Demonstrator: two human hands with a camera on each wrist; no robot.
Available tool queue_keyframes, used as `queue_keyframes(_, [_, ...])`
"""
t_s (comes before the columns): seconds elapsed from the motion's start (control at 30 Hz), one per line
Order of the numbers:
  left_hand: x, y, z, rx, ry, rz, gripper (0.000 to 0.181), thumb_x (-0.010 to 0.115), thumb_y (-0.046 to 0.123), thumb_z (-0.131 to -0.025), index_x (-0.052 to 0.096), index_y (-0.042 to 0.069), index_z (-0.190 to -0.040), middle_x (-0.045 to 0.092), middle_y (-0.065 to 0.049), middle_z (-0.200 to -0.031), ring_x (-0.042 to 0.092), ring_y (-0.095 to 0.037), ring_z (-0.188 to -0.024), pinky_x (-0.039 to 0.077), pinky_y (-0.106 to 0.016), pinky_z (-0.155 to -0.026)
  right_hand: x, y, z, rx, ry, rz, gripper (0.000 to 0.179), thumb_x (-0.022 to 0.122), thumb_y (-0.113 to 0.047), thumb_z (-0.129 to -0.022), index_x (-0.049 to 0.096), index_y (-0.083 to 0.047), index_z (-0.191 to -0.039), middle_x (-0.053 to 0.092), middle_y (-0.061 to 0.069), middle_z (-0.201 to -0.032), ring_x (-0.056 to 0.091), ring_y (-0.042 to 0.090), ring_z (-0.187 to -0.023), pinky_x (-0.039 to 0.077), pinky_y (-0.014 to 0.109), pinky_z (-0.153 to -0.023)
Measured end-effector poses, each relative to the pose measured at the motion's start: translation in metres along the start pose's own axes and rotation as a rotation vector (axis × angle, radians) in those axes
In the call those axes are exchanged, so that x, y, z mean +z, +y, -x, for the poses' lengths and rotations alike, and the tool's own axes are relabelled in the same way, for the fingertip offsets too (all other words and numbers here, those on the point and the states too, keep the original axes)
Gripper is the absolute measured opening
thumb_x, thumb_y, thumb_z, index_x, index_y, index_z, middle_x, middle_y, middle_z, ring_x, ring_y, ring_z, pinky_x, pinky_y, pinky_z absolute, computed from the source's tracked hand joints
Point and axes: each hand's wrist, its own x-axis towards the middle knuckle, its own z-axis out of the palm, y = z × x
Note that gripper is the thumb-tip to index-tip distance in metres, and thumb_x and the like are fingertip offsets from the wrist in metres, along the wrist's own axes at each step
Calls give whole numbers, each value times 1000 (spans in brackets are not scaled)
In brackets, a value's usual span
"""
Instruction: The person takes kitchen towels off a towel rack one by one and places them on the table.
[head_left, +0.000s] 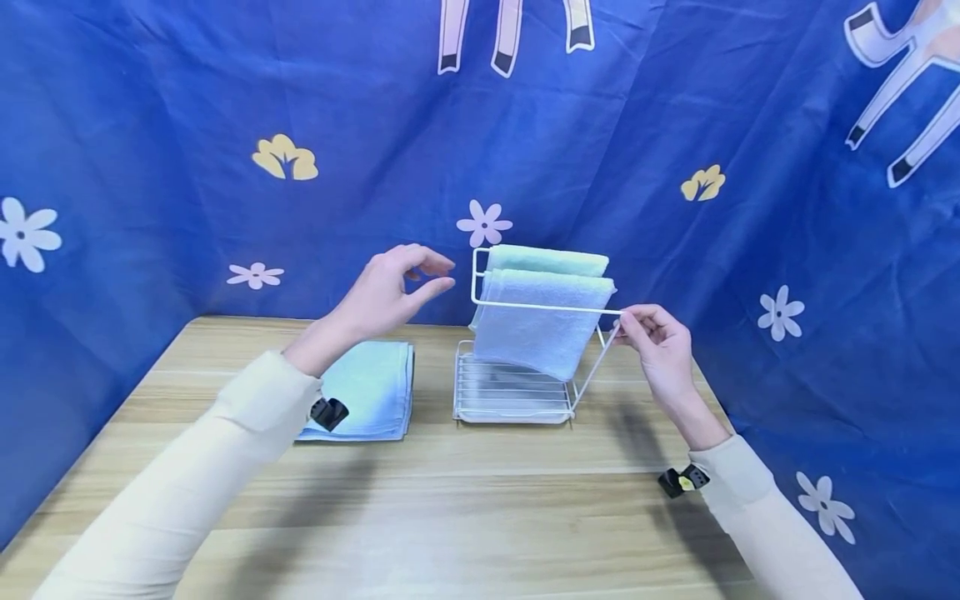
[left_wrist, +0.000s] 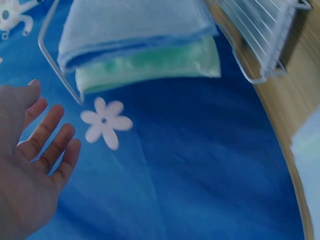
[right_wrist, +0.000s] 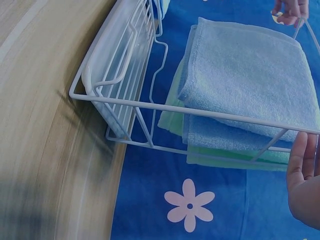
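Observation:
A white wire rack [head_left: 597,379] stands on the table, a shallow tray at its base. Over its upper bars hang a light blue towel [head_left: 543,321] and, behind it, a pale green towel [head_left: 551,259]; the right wrist view shows the blue towel [right_wrist: 245,70] folded over. At the upper right corner of the rack, my right hand [head_left: 663,346] pinches the wire between thumb and fingers. My left hand [head_left: 386,287] is held in the air left of the rack's upper corner, apart from it, fingers loosely bent with nothing in them. The left wrist view shows that palm [left_wrist: 35,170].
A stack of folded light blue cloths [head_left: 375,387] lies on the wooden table [head_left: 480,517] left of the rack, partly hidden by my left forearm. Behind the table hangs a blue curtain [head_left: 360,125] with flower and animal prints, continuing along both sides.

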Motion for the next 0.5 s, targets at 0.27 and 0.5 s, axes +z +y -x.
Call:
queue_keyframes(0.27, [11, 23, -12, 46, -20, 51, 27, 75, 19, -100, 73, 5, -123, 75, -13, -122, 69, -29, -116, 55, -48, -104, -1, -1, -1, -3, -11, 16, 15, 65, 1, -102, 74, -11, -99, 75, 1, -82, 72, 9, -76, 63, 26, -73])
queue_keyframes(0.5, [22, 33, -27, 58, -51, 75, 27, 71, 21, -102, 74, 4, -123, 75, -13, -123, 69, -29, -117, 54, -47, -105, 0, -2, -1, 4, -6, -1, 12, 66, 1, -101, 74, -8, -99, 76, 2, -82, 73, 9, -75, 63, 25, -72])
